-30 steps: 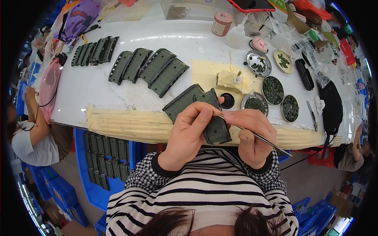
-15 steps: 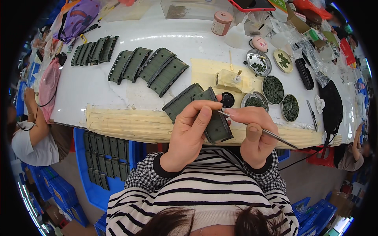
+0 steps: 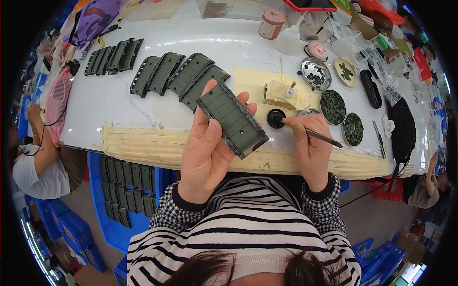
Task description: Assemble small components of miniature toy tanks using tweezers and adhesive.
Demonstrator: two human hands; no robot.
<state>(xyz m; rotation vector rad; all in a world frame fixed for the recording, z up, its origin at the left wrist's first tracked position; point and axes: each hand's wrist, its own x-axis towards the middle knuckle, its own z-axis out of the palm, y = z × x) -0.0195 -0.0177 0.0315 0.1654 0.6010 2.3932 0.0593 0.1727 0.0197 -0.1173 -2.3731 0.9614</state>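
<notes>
My left hand (image 3: 202, 148) holds a dark green curved rectangular plate (image 3: 234, 121) tilted over the table's front. The plate has ridged long edges and small round holes or studs. My thumb lies along its near edge and the fingers are behind it. My right hand (image 3: 312, 148) pinches a slim metal tool, which looks like tweezers (image 3: 324, 138). The fingers hide its front part, and the fingertips are at the rim of a small round black pot (image 3: 275, 118). Behind the pot stands a yellowish taped block (image 3: 284, 94) with a short peg on top.
Several similar green plates (image 3: 164, 74) lie at the back left. To the right are tins of small dark green pieces (image 3: 332, 106), a silver dish (image 3: 316, 73) and a pen-like tool (image 3: 379, 139). A blue crate (image 3: 102, 209) of plates stands below left. Other people sit at both sides.
My left hand has moved left and turned the plate so its broad green face shows. My right hand has drawn away from the plate with the tool, down to the black pot.
</notes>
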